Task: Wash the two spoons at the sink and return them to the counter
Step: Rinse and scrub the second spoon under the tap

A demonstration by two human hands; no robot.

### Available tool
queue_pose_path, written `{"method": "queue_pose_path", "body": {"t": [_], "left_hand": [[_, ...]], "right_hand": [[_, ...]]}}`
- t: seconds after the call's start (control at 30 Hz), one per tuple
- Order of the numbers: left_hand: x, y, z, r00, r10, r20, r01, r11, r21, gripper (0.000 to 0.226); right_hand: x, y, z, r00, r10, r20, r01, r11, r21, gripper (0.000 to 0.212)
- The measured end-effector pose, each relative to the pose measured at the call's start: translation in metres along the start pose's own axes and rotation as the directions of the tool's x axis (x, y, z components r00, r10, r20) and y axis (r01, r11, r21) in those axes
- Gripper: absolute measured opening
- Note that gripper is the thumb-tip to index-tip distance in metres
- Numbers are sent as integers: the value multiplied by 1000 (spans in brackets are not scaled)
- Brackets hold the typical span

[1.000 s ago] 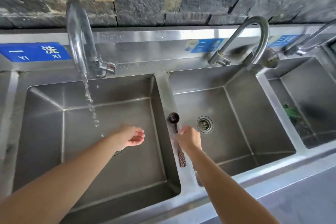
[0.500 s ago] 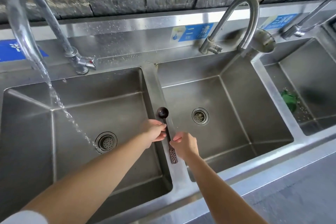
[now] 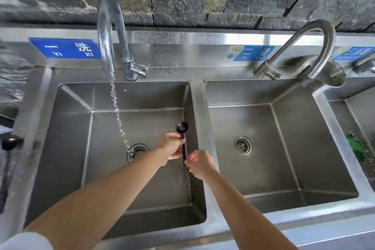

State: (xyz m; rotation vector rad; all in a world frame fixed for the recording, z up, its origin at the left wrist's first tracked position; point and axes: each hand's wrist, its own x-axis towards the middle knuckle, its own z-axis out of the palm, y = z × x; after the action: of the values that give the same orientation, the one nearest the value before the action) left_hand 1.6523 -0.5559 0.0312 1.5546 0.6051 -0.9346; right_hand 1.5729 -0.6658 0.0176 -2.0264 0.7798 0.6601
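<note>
My own hands cover the middle of the dark spoon (image 3: 184,149), so I cannot see most of its shaft, nor exactly how many fingers wrap it. A second dark spoon (image 3: 9,143) at the far left edge is blurred; only its round bowl reads clearly, and I cannot tell what it rests on.

My left hand (image 3: 171,146) is curled around the upper part of the handle, fingertips pressed to it just below the small round bowl, which sticks out beyond my fingers. My right hand (image 3: 199,163) is closed in a pinch on the lower handle, thumb and forefinger meeting on it, with the perforated end hanging out below my knuckles toward me. So both hands grip the same spoon, one just above the other, nearly touching.

Both forearms reach forward and converge over the right side of the left basin (image 3: 67,148), beside the divider. The stream of water (image 3: 117,113) from the left tap (image 3: 106,26) falls to the left of my fingers, well apart from the spoon, landing near the drain (image 3: 138,152).
</note>
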Motion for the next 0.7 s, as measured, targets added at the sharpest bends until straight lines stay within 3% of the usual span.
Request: {"method": "queue_pose_path", "body": {"t": [0.17,0.4,0.57,0.7], "left_hand": [[-12,7,-66,997,4,-81,-13,994,-108,13],[-30,-3,-142,985,-11,-174,-23,982,-188,22],[-41,-11,-163,991,-37,-126,7,972,-235,15],[-45,-17,-164,997,-26,-71,11,978,-208,22]], "right_hand": [[-4,-50,36,985,-24,169,8,995,96,10],[-16,-97,83,932,-171,318,169,985,36,15],[-28,-105,103,908,-178,380,192,981,0,11],[-35,-99,105,906,-162,391,178,984,-3,22]]}}
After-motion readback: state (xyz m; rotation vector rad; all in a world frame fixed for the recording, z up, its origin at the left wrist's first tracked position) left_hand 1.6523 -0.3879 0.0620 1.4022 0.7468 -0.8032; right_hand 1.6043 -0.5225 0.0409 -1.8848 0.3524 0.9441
